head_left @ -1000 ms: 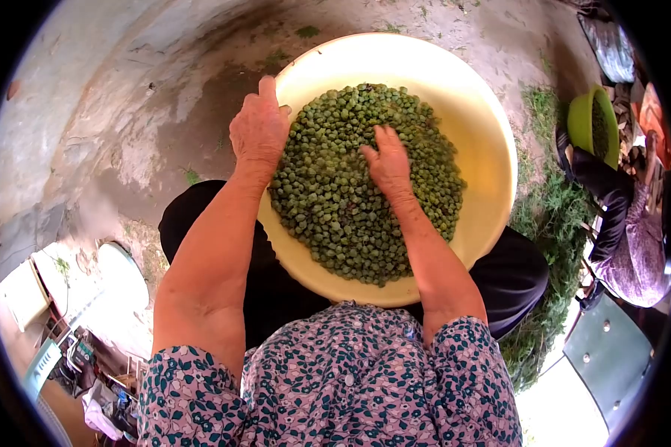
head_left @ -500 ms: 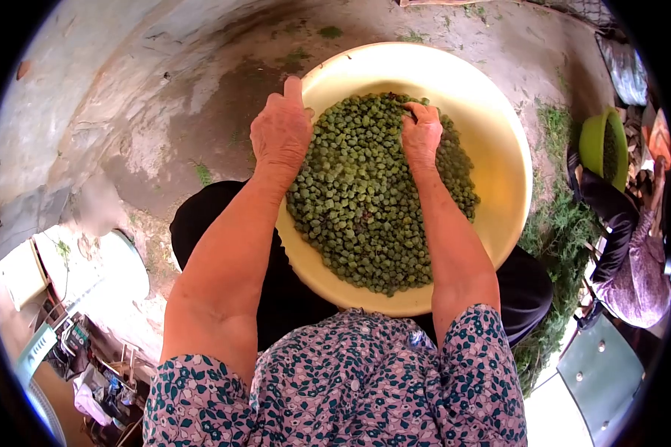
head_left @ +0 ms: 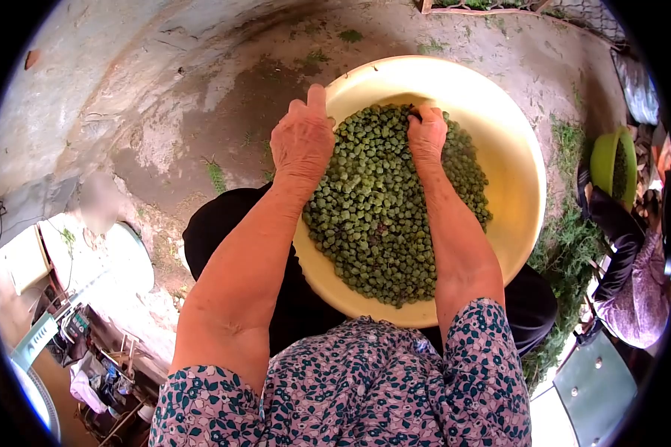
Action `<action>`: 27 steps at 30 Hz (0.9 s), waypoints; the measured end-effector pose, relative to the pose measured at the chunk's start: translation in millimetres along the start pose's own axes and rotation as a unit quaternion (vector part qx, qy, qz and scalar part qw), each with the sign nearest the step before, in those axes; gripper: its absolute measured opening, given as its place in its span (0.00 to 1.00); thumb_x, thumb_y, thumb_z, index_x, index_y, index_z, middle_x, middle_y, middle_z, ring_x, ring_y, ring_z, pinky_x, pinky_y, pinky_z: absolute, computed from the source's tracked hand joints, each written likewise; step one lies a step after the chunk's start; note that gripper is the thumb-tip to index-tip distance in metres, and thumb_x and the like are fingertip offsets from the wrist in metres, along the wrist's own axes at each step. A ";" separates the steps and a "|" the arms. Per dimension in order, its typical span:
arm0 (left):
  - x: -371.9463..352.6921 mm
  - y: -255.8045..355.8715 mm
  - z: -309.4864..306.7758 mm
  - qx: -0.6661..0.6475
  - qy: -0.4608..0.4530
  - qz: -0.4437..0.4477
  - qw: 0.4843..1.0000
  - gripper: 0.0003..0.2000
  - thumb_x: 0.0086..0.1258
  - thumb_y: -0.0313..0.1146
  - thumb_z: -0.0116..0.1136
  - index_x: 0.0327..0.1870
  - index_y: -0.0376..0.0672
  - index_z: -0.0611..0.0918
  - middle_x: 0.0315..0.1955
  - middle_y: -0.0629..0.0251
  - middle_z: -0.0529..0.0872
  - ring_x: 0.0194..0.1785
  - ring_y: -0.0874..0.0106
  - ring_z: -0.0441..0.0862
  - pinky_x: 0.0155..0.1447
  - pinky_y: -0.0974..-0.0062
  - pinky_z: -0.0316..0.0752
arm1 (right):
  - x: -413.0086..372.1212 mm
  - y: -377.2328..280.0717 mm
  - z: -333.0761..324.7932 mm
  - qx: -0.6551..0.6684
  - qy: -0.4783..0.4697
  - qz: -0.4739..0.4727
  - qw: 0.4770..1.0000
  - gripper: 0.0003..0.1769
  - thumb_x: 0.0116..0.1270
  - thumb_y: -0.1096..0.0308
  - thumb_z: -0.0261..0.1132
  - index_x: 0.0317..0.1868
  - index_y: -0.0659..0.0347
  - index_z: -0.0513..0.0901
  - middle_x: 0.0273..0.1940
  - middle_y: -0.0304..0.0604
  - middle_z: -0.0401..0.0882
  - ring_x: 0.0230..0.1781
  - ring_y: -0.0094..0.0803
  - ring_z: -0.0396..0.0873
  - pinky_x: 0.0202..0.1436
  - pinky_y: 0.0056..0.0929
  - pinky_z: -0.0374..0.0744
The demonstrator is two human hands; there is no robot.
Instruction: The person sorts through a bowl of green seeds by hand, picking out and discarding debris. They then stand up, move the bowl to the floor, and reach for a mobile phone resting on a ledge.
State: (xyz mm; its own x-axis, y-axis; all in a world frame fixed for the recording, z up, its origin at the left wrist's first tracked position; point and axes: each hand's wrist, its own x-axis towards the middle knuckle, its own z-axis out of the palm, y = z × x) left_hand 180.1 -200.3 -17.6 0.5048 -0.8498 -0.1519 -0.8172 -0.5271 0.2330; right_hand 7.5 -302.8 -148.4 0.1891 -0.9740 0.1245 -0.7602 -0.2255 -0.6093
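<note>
A large yellow basin (head_left: pixel 514 186) rests tilted across my lap, with a heap of small round green pods or buds (head_left: pixel 373 216) in it; their exact kind I cannot make out. My left hand (head_left: pixel 303 138) is closed around the basin's left rim, index finger extended along the edge. At the far side of the heap, my right hand (head_left: pixel 427 135) has its fingers curled down at the pods. Its fingertips are partly hidden, so what they pinch does not show.
On the right, a person in a purple patterned top (head_left: pixel 641 298) sits near a green tub (head_left: pixel 611 167). Cut green plants (head_left: pixel 574 238) lie beside the basin. A pale wall (head_left: pixel 89 89) curves along the left. Assorted household items (head_left: pixel 97 380) stand at lower left.
The view has shifted, so the basin and both hands appear slightly lower and further right. My right hand's fingers have curled in more at the heap. My left hand keeps the rim.
</note>
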 end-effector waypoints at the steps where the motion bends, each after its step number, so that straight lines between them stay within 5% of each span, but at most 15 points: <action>1: -0.1 -0.6 0.4 -0.002 0.001 -0.001 1.000 0.20 0.58 0.37 0.60 0.49 0.46 0.68 0.35 0.55 0.79 0.38 0.54 0.80 0.41 0.60 0.75 | -1.4 -3.0 -4.5 -0.001 0.000 -0.002 1.000 0.10 0.50 0.74 0.65 0.36 0.60 0.81 0.34 0.45 0.77 0.35 0.43 0.76 0.38 0.41 0.75; 3: -0.8 -2.9 2.8 -0.005 0.011 0.019 1.000 0.22 0.58 0.36 0.60 0.53 0.46 0.67 0.36 0.55 0.78 0.38 0.54 0.80 0.40 0.61 0.76 | -8.4 -11.5 -17.2 0.216 -0.055 0.147 0.964 0.08 0.54 0.72 0.67 0.36 0.62 0.82 0.31 0.41 0.80 0.32 0.35 0.78 0.34 0.37 0.75; 4: -0.9 -3.5 4.1 -0.006 0.012 0.017 1.000 0.22 0.58 0.36 0.60 0.53 0.46 0.67 0.36 0.55 0.78 0.38 0.54 0.80 0.40 0.61 0.76 | -12.4 -14.2 -20.6 0.216 -0.057 0.145 0.964 0.08 0.54 0.72 0.67 0.36 0.62 0.82 0.31 0.41 0.80 0.32 0.35 0.78 0.34 0.37 0.75; 6: -0.9 -2.5 4.7 -0.020 0.024 0.026 0.999 0.31 0.57 0.40 0.62 0.61 0.46 0.63 0.39 0.55 0.77 0.39 0.56 0.80 0.40 0.63 0.77 | -19.7 -22.8 -27.5 0.439 -0.102 0.305 0.839 0.08 0.59 0.71 0.66 0.39 0.64 0.81 0.31 0.40 0.81 0.31 0.29 0.79 0.32 0.31 0.76; 10: -2.8 1.0 -10.7 -0.033 -0.021 0.046 0.998 0.47 0.49 0.48 0.68 0.69 0.46 0.54 0.46 0.56 0.74 0.45 0.58 0.78 0.42 0.64 0.78 | -30.8 -62.2 -37.6 0.561 -0.117 0.343 0.745 0.08 0.62 0.74 0.63 0.41 0.68 0.79 0.31 0.42 0.80 0.30 0.27 0.79 0.33 0.24 0.78; 15: -4.9 -0.9 -11.7 -0.038 -0.035 0.079 0.996 0.49 0.46 0.44 0.71 0.70 0.50 0.53 0.55 0.57 0.69 0.54 0.59 0.73 0.48 0.64 0.77 | -42.0 -91.6 -35.1 0.578 -0.150 0.294 0.746 0.07 0.62 0.75 0.62 0.40 0.67 0.79 0.32 0.41 0.80 0.30 0.26 0.78 0.32 0.23 0.77; 18: -5.8 -4.8 -3.4 -0.031 0.013 0.136 0.990 0.40 0.50 0.43 0.67 0.68 0.65 0.60 0.63 0.58 0.63 0.58 0.60 0.71 0.50 0.64 0.77 | -46.9 -103.8 -38.3 0.540 -0.151 0.277 0.780 0.06 0.61 0.75 0.62 0.39 0.67 0.80 0.32 0.39 0.80 0.29 0.23 0.77 0.32 0.21 0.75; 22: -7.9 -7.6 -3.3 -0.034 0.027 0.170 0.985 0.35 0.53 0.41 0.65 0.65 0.65 0.66 0.64 0.60 0.62 0.58 0.61 0.71 0.50 0.65 0.77 | -45.9 -109.3 -39.1 0.545 -0.142 0.276 0.779 0.06 0.62 0.75 0.62 0.39 0.67 0.80 0.32 0.40 0.80 0.29 0.23 0.76 0.33 0.21 0.75; 25: -6.1 -10.3 0.3 -0.035 0.033 0.171 0.984 0.23 0.54 0.38 0.64 0.55 0.61 0.77 0.64 0.62 0.63 0.57 0.62 0.72 0.49 0.66 0.77 | -45.0 -111.9 -40.1 0.562 -0.146 0.271 0.767 0.06 0.62 0.75 0.62 0.40 0.67 0.80 0.32 0.40 0.80 0.30 0.24 0.77 0.34 0.22 0.75; 27: -4.6 -11.0 3.9 -0.041 0.069 0.193 0.978 0.11 0.53 0.37 0.64 0.39 0.54 0.83 0.62 0.63 0.67 0.48 0.64 0.76 0.44 0.68 0.79 | -44.4 -110.2 -41.2 0.548 -0.153 0.272 0.776 0.07 0.62 0.76 0.62 0.40 0.68 0.79 0.32 0.41 0.80 0.30 0.24 0.77 0.35 0.22 0.75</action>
State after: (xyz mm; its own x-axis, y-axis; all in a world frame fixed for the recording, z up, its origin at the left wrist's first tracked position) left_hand 185.7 -190.5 -23.2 0.2014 -0.9752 0.0921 -0.9318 -0.1617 0.3249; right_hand 57.3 -235.6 -54.5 0.2918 -0.8309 -0.4738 0.1749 0.5334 -0.8276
